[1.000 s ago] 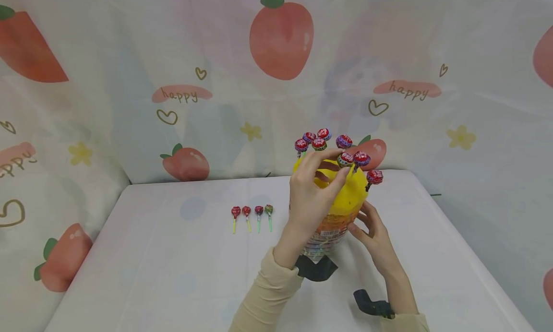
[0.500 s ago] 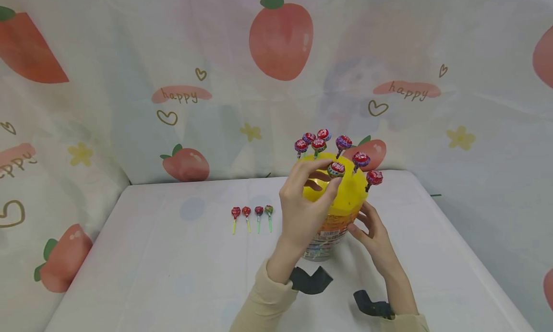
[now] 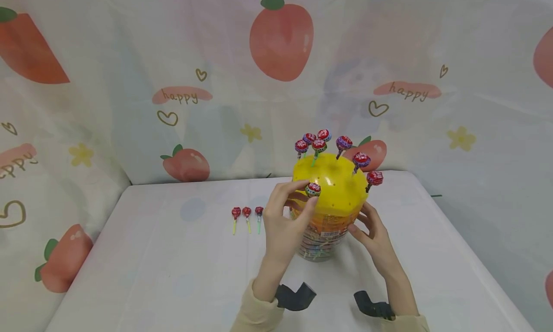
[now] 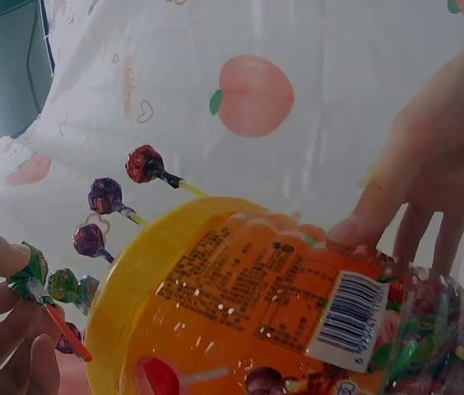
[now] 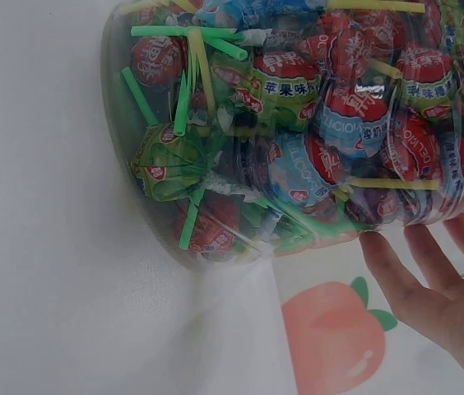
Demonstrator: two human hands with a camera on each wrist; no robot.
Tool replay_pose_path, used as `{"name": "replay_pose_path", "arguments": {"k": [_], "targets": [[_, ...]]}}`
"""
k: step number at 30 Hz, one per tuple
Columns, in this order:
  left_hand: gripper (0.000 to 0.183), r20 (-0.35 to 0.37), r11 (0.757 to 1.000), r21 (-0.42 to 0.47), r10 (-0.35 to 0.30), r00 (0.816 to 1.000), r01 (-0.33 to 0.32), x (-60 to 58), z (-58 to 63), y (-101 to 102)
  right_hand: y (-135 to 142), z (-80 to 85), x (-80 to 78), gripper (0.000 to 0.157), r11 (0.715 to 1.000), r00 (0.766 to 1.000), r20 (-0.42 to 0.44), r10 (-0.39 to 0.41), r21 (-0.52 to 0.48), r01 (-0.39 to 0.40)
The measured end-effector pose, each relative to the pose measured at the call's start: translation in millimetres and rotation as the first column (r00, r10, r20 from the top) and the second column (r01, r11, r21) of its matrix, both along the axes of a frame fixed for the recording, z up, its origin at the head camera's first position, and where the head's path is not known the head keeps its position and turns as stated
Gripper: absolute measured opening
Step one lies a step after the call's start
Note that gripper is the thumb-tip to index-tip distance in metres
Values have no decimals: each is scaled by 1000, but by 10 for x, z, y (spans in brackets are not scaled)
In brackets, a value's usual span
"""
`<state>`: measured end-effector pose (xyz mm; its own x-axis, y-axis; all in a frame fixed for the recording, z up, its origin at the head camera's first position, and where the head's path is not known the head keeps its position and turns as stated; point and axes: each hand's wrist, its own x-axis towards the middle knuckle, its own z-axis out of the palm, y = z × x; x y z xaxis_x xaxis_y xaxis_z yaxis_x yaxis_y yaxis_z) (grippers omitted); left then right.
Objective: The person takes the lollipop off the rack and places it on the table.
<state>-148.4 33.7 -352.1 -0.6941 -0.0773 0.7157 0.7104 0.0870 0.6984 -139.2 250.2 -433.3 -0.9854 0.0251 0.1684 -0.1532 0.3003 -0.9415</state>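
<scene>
Pinches green-and-red-wrapped round lollipop [image 3: 313, 189] by the head in narrow grip of left hand [image 3: 280, 236], near yellow-lidded clear plastic jar [image 3: 321, 233], presumably keeping red stick [image 4: 67, 332] free; steadies jar with right hand [image 3: 377, 238] spread alongside, perhaps pressing lightly.

In the head view, the left fingers [image 3: 288, 187] partly hide the jar [image 3: 334, 222], its barcode [image 3: 330, 234] illegibly small.

I feel glossy, crinkled wrapping [image 4: 28, 271] on my lollipop [image 3: 313, 190]; the jar [image 3: 318, 243] and lid [image 3: 331, 185] look smooth, shiny plastic.
</scene>
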Motion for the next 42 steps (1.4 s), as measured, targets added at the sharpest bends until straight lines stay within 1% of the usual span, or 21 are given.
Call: {"name": "replay_pose_path", "arguments": {"k": [6, 10, 17, 21, 27, 28, 32, 35, 42], "targets": [[28, 22, 999, -3, 42, 999, -42, -46, -136, -105, 4, 2, 1, 66, 1000, 1000, -5, -3, 0, 3], [28, 35, 997, -6, 77, 996, -76, -90, -181, -175, 1, 3, -1, 66, 1000, 1000, -10, -1, 0, 1], [27, 65, 993, 11, 117, 991, -118, -186, -261, -286, -14, -1, 1, 67, 1000, 1000, 1, 1, -5, -1], [27, 116, 990, 22, 137, 984, -140, -252, -321, -332, -19, -7, 9, 68, 1000, 1000, 2, 0, -5, 0], [28, 201, 986, 23, 160, 967, -168, -344, -400, -406, -13, 5, 10, 68, 1000, 1000, -2, -4, -7, 4], [28, 209, 984, 20, 171, 963, -179, -359, -407, -424, -12, 6, 10, 68, 1000, 1000, -1, -4, -9, 4], [26, 235, 974, -2, 220, 947, -226, -327, -324, -498, -8, 6, 17, 68, 1000, 1000, 6, -7, -17, 7], [24, 260, 964, -23, 261, 930, -264, -309, -290, -559, -4, 3, 14, 69, 1000, 1000, 8, -8, -18, 9], [24, 328, 942, -51, 331, 885, -333, -603, -738, -778, -8, 0, 8, 69, 1000, 1000, 11, -4, -22, 4]]}}
